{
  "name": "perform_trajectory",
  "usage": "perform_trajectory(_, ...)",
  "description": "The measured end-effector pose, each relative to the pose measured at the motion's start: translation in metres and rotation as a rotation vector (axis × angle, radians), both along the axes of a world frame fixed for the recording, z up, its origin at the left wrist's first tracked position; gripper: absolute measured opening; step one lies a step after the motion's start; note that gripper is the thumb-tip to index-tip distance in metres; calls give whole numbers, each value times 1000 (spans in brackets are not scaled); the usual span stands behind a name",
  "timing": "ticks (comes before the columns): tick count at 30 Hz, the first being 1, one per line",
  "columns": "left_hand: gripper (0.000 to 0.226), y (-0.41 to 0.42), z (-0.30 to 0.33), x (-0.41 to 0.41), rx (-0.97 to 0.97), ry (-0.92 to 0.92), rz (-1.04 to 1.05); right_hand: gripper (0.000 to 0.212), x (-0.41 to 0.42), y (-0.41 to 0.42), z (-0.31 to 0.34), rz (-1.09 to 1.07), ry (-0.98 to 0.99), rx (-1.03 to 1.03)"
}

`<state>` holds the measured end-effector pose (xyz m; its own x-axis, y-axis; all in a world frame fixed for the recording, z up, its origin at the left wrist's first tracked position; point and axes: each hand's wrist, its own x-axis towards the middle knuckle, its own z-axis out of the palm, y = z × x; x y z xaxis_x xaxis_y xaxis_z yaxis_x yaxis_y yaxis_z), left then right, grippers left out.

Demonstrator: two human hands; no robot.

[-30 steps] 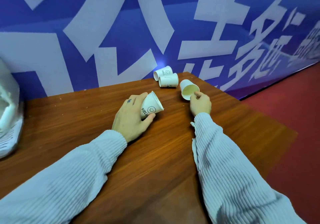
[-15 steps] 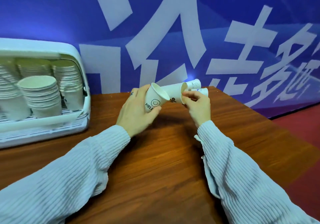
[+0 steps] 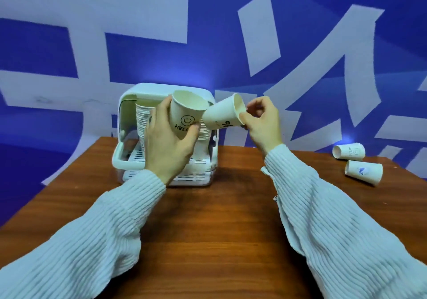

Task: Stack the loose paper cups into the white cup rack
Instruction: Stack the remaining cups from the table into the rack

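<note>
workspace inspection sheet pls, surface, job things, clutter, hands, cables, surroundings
surface: brown wooden table, bare in the middle.
job's things: white rack at the far edge holds cup stacks; smiley cup and tilted cup are held in front of it; two loose cups lie on their sides far right.
clutter: nothing seen.
grippers: left hand grips the smiley cup; right hand pinches the tilted cup's rim.
cables: nothing seen.
surroundings: blue wall with white characters.

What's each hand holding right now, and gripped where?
Left hand holds the smiley paper cup upright, fingers wrapped round its side wall. Right hand pinches the tilted paper cup at its rim.
</note>
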<state>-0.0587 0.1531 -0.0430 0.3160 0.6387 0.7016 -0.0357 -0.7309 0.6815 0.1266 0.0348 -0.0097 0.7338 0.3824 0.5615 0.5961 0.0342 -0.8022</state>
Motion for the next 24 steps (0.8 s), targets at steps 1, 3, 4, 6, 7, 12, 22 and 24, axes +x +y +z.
perform_trajectory(1,72,10,1,-8,-45,-43,22,17,-6,15,8,24,-31,-7)
perform_trajectory(3,72,28,1,-20,-115,-108,46,14,-16,43,21,36,-130,-59)
perform_trajectory(4,71,34,1,-25,-138,-121,56,12,-21,55,26,30,-188,-107)
perform_trajectory(6,69,41,0,-33,-158,-123,74,13,-29,76,34,8,-287,-238)
perform_trajectory(7,69,43,-1,-36,-159,-118,79,15,-32,85,36,-7,-325,-312)
perform_trajectory(12,67,51,-8,-41,-149,-99,67,23,-39,105,29,-31,-422,-626)
perform_trajectory(22,63,55,16,-4,-153,-15,-57,23,-34,97,-11,136,-149,-578)
perform_trajectory(24,67,56,18,5,-150,37,-68,26,-34,95,-14,177,-81,-528)
